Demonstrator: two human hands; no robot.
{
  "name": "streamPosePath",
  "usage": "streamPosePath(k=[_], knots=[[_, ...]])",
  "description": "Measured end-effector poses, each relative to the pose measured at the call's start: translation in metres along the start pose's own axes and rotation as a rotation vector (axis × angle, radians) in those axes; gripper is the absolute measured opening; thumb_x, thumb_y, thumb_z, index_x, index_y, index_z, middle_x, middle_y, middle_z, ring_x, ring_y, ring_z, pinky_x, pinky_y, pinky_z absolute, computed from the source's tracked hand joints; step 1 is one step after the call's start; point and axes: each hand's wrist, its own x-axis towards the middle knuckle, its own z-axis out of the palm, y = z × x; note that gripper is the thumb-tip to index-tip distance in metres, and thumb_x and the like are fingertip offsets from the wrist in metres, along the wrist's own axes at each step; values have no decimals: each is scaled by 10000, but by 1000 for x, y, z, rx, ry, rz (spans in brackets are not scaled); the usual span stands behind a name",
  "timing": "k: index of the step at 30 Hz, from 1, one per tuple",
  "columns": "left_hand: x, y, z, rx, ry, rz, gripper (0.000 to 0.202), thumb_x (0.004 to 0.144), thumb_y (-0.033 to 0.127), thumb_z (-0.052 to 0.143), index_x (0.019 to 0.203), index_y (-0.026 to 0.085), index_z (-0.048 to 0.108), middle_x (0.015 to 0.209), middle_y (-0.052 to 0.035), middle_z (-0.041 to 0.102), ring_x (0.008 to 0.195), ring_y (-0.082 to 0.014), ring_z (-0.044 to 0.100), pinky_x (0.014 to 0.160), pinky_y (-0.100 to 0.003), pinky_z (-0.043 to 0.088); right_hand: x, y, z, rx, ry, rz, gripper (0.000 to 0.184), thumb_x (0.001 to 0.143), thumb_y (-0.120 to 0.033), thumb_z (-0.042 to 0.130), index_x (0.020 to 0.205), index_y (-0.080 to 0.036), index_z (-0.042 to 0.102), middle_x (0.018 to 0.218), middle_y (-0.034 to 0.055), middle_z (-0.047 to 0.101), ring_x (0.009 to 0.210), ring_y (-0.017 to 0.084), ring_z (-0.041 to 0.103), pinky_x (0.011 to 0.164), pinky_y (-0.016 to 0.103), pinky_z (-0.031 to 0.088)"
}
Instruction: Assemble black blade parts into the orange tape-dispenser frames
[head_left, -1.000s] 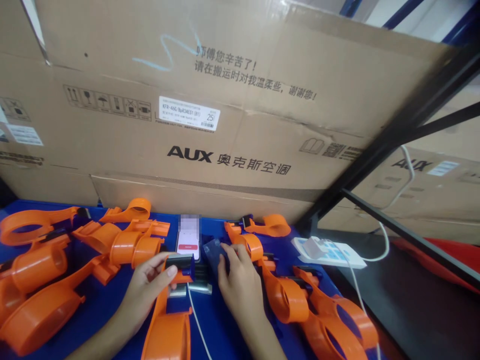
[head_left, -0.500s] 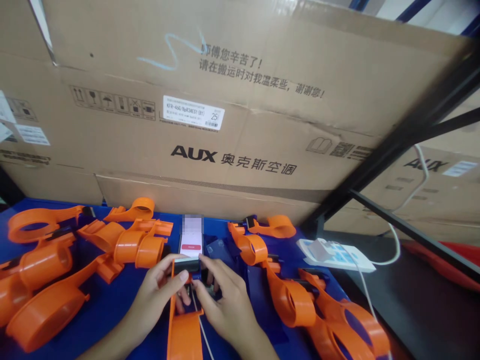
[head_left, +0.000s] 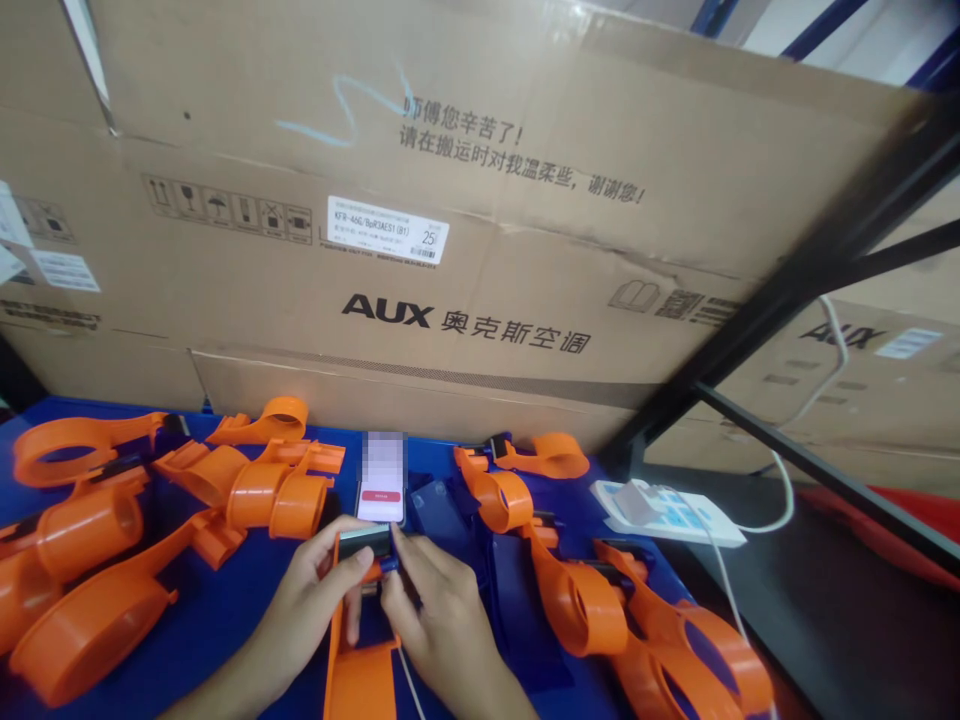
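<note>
Blue tabletop (head_left: pixel 210 600) fills six o'clock, where the left hand (head_left: pixel 313 588) clasps an orange dispenser (head_left: pixel 365 688); the right hand (head_left: pixel 444 602) half-curls beside it, grip unclear.

The held dispenser (head_left: pixel 364 675) was bright orange and black — the other dispensers (head_left: pixel 251 495) orange too — against a deep-blue tabletop (head_left: pixel 210 600). The brown carton (head_left: pixel 465 255) carried black lettering (head_left: pixel 386 310) and a pale-blue zigzag (head_left: pixel 343 108); the power strip (head_left: pixel 675 515) was white and light blue.

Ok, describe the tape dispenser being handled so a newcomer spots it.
At the foot of the big AUX carton is a blue tabletop with a phone. Just nearer than the phone is the orange tape dispenser. Unlike other dispensers, it's in the left hand, the right hand at its blue tip.
</note>
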Motion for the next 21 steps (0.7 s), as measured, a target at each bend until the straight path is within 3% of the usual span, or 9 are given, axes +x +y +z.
streamPosePath(k=[4, 10, 13, 17, 21], knots=[[1, 0, 0, -83, 4, -33, 290, 978, 412, 646, 1192, 218, 679, 498, 74, 602, 372, -89, 510, 508, -204, 420, 1, -3, -2, 7, 12, 4, 415, 1023, -198, 516, 1426, -146, 597, 913, 94, 721, 760, 203, 686, 690, 311, 599], [15, -8, -11, -396, -16, -308, 379, 796, 439, 819, 1083, 205, 739, 516, 42, 623, 410, -114, 550, 465, -202, 452, 0, -4, -2, -65, 60, -50, 489, 1062, -261, 530, 1540, -172, 479, 928, 91, 745, 792, 217, 716, 752, 330, 630], [16, -14, -14, -437, -20, -394, 463, 780, 474, 816, 1148, 206, 730, 457, 37, 607, 364, -125, 527, 412, -202, 425, -2, -5, -1, -135, 33, -93, 490, 1079, -238, 465, 1562, -160, 448, 1019, 132, 750, 861, 236, 736, 789, 357, 645], [10, -15, -8, -460, 33, -343, 436, 828, 439, 781, 1187, 203, 709, 468, 37, 619, 361, -111, 527, 406, -179, 423, -5, -6, 1, -258, 11, -104, 496, 1094, -220, 393, 1582, -133, 418, 1027, 154, 740, 874, 245, 744, 771, 358, 661], [8, -18, -7, -440, -10, -307, 456, 853, 461, 742, 1213, 187, 687, 420, 36, 601, 316, -121, 506, 373, -185, 395, -7, -6, 1, -296, 6, -126, 532, 1093, -214, 391, 1616, -125, 356, 1019, 156, 742, 889, 253, 745, 776, 362, 668]])
